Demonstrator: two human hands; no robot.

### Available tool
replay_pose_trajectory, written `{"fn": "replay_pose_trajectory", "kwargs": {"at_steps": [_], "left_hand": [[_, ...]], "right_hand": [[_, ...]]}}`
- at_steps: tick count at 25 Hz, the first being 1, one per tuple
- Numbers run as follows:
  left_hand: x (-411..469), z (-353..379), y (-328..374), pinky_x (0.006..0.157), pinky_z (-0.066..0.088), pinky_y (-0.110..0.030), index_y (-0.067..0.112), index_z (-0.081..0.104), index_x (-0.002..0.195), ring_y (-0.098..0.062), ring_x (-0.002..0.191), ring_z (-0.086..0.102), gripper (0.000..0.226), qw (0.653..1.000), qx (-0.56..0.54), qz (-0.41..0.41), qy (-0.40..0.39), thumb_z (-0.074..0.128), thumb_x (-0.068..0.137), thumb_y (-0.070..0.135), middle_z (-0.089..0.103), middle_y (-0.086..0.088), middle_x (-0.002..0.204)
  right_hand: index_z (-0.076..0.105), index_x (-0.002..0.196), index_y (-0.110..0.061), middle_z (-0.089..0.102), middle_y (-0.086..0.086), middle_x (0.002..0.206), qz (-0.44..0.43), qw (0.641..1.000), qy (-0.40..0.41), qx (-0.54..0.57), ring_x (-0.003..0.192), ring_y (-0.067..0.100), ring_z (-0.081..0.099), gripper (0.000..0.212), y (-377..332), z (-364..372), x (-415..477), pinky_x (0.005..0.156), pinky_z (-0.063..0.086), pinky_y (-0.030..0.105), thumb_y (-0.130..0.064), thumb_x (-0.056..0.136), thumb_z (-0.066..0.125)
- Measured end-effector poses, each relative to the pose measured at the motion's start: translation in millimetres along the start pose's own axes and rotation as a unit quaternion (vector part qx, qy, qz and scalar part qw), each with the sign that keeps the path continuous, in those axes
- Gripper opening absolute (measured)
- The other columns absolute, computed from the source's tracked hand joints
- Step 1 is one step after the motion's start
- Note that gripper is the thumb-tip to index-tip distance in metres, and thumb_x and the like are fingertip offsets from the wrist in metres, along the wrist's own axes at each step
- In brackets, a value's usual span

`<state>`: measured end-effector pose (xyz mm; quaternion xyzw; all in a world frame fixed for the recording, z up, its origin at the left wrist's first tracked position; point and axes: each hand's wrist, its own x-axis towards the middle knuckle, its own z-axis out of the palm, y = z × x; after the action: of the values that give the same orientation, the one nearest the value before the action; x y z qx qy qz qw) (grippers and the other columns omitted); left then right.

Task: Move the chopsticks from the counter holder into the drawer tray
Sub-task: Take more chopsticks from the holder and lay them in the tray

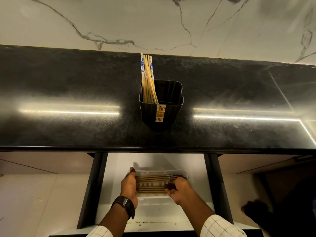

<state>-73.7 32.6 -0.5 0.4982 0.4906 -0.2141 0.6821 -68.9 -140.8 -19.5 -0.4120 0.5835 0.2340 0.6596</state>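
A black square holder (161, 110) stands on the dark counter with several wooden chopsticks (147, 79) leaning against its left side, some with blue-patterned tops. Below, in the open drawer (153, 212), a white tray (177, 172) holds several chopsticks (151, 183) lying crosswise. My left hand (130, 185) rests against the left ends of these chopsticks. My right hand (179, 190) covers their right ends, fingers curled over them. Both hands are inside the tray.
The black stone counter (68, 100) runs across the view, its front edge overhanging the drawer. A marble wall (153, 23) rises behind. Dark drawer rails (92, 189) flank the tray. A dark blurred shape (256, 212) lies at lower right.
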Motion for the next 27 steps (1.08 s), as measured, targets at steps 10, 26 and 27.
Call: {"fn": "replay_pose_trajectory", "kwargs": {"at_steps": [10, 26, 27], "left_hand": [[-5, 0, 2, 0.073, 0.053, -0.041, 0.009, 0.065, 0.114, -0.032, 0.093, 0.066, 0.033, 1.0, -0.024, 0.0, -0.016, 0.048, 0.105, 0.035, 0.071, -0.016, 0.102], [-123, 43, 164, 0.05, 0.047, -0.022, 0.021, 0.055, 0.067, -0.012, 0.054, 0.053, 0.04, 0.903, -0.004, 0.409, -0.135, 0.051, 0.103, 0.037, 0.053, 0.003, 0.058], [-124, 47, 177, 0.053, 0.05, -0.023, 0.02, 0.057, 0.069, -0.013, 0.057, 0.056, 0.039, 0.903, 0.001, 0.41, -0.128, 0.052, 0.103, 0.038, 0.057, 0.003, 0.06]], "right_hand": [[0.061, 0.118, 0.01, 0.068, 0.026, 0.1, -0.042, 0.999, -0.033, 0.012, 0.091, 0.034, 0.068, 0.021, -2, 2, -23, 0.079, 0.061, 0.043, 0.003, 0.102, 0.049], [0.075, 0.102, -0.006, 0.077, 0.01, 0.085, -0.64, 0.742, -0.11, -0.163, 0.076, 0.024, 0.077, 0.015, -181, 77, -203, 0.07, 0.064, 0.032, -0.019, 0.096, 0.068], [0.075, 0.103, -0.006, 0.077, 0.01, 0.086, -0.645, 0.734, -0.113, -0.18, 0.078, 0.024, 0.078, 0.013, -191, 84, -205, 0.072, 0.064, 0.032, -0.014, 0.095, 0.069]]}}
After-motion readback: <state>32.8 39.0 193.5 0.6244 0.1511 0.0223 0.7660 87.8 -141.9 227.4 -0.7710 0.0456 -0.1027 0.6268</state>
